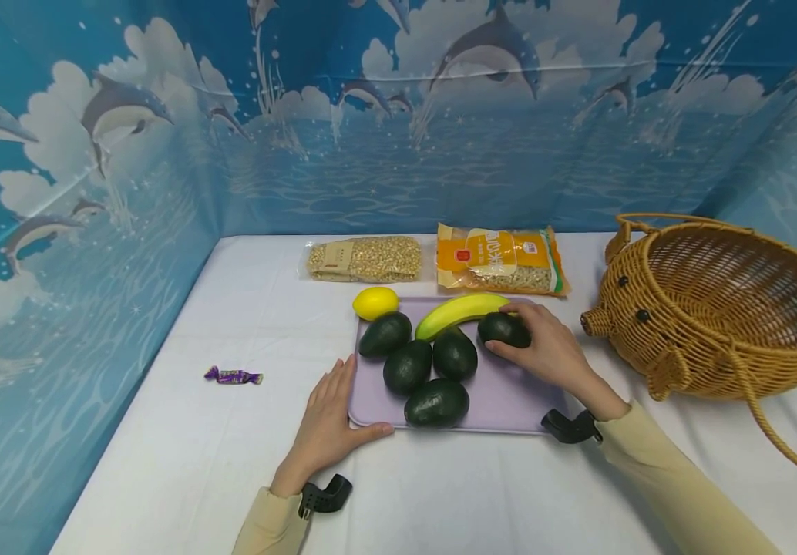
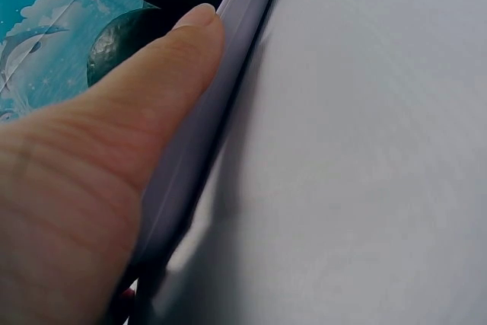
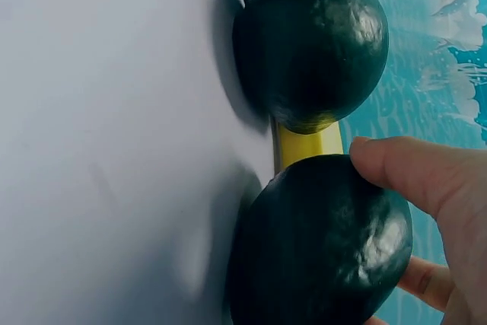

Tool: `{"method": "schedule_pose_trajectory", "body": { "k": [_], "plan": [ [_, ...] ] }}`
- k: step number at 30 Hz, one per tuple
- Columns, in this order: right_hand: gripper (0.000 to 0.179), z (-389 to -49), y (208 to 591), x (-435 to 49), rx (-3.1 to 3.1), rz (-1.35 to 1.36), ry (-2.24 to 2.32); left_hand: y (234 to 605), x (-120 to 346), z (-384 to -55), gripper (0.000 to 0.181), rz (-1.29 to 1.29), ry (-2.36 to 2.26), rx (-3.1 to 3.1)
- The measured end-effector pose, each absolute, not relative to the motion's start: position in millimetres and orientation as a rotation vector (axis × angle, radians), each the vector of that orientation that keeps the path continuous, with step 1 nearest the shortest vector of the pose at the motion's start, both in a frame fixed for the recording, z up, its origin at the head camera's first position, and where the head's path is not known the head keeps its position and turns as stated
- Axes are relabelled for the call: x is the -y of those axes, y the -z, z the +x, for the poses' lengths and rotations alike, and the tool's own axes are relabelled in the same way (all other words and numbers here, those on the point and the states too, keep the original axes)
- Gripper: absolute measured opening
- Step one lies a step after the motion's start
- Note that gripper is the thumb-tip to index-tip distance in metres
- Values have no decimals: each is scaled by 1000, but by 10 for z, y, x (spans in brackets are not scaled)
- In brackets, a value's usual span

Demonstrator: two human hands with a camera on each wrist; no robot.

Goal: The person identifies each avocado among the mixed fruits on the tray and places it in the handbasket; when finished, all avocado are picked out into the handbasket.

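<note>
My right hand (image 1: 547, 347) grips a dark green avocado (image 1: 503, 330) at the right part of a lilac tray (image 1: 509, 393). In the right wrist view the thumb lies on one side of this avocado (image 3: 319, 241) and fingers show behind it. My left hand (image 1: 329, 420) rests with straight fingers along the tray's left edge, its thumb along the front rim, as the left wrist view also shows. Several more avocados (image 1: 437, 403) lie on the tray's left and middle. A yellow-green banana (image 1: 457, 312) lies along the back, partly behind the held avocado.
A lemon (image 1: 375, 303) lies at the tray's back left corner. Behind the tray are a clear bag of grain (image 1: 371, 260) and an orange-printed bag (image 1: 499, 258). A pig-shaped wicker basket (image 1: 704, 331) stands at the right. A purple-wrapped candy (image 1: 233, 375) lies at the left.
</note>
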State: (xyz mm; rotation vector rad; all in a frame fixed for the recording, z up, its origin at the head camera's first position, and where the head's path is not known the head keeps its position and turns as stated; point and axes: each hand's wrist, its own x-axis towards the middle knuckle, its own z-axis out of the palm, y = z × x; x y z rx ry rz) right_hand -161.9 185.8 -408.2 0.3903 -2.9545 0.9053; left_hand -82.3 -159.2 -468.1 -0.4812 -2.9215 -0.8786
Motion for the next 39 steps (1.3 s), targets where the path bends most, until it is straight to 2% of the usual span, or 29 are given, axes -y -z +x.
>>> {"method": "schedule_pose_trajectory", "body": {
  "k": [39],
  "plan": [
    [70, -1493, 4146, -1931, 2954, 383, -937, 4692, 1591, -824, 116, -480, 848, 2921]
  ]
}}
